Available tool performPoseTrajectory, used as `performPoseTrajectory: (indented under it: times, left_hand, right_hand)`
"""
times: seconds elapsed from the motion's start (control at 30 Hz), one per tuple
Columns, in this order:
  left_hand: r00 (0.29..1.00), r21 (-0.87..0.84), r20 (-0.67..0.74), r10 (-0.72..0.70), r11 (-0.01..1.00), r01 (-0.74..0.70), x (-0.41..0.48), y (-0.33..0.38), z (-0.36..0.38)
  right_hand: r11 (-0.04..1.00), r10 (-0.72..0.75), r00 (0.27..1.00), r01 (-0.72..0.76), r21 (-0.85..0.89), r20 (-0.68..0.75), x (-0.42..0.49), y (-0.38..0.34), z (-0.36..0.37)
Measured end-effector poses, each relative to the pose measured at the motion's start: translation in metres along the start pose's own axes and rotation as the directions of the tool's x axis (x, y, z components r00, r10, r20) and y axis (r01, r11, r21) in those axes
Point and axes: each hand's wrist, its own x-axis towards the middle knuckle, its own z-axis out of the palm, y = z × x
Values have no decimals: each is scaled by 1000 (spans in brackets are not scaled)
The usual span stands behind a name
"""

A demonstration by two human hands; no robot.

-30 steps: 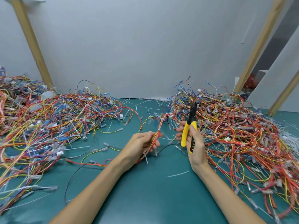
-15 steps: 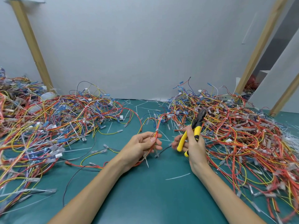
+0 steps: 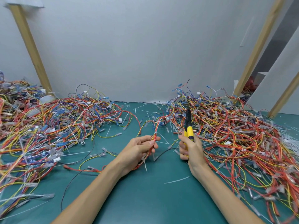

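My left hand (image 3: 140, 148) holds a thin bundle of red, orange and yellow wires (image 3: 154, 134) between thumb and fingers, just above the green mat (image 3: 145, 194). A white cable tie binds the bundle right above my fingertips. From there the bundle runs up toward the right-hand heap. My right hand (image 3: 191, 148) grips yellow-handled cutters (image 3: 188, 128) upright, black jaws pointing up and away. The jaws stand to the right of the bundle, apart from it.
A big heap of coloured wires (image 3: 53, 125) covers the left of the mat, another heap (image 3: 234, 135) covers the right. Cut white tie pieces (image 3: 177, 179) and loose wires (image 3: 90, 160) litter the middle. Wooden posts (image 3: 30, 47) lean on the grey wall.
My right hand has swung the cutters from a rightward tilt back to upright. My left hand has shifted its hold on the wire bundle only slightly.
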Motion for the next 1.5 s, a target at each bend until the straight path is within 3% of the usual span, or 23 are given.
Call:
performPoseTrajectory:
  times: [0.37, 0.67, 0.87, 1.1, 1.27, 1.5]
  left_hand:
    - [1000, -40, 10, -2, 999, 3, 2, -3, -3]
    - [1000, -36, 5, -18, 999, 19, 1, -1, -3]
    - [1000, -26, 11, -12, 1000, 12, 1, -2, -3]
    - [1000, -8, 0, -10, 1000, 10, 0, -2, -2]
    - [999, -4, -41, -8, 1000, 8, 0, 0, 1]
    - [975, -28, -221, 19, 999, -26, 1, 5, 11]
  right_hand:
    - [987, -32, 999, 30, -155, -12, -3, 1, 3]
    - [992, -32, 999, 32, -120, 2, -5, 0, 4]
    - [984, -143, 989, 145, -105, 20, -11, 0, 5]
    - [967, -154, 988, 148, -208, -13, -11, 1, 5]
    - [966, -125, 991, 113, -231, -39, -8, 2, 4]
    - [970, -110, 993, 98, -224, -40, -8, 2, 4]
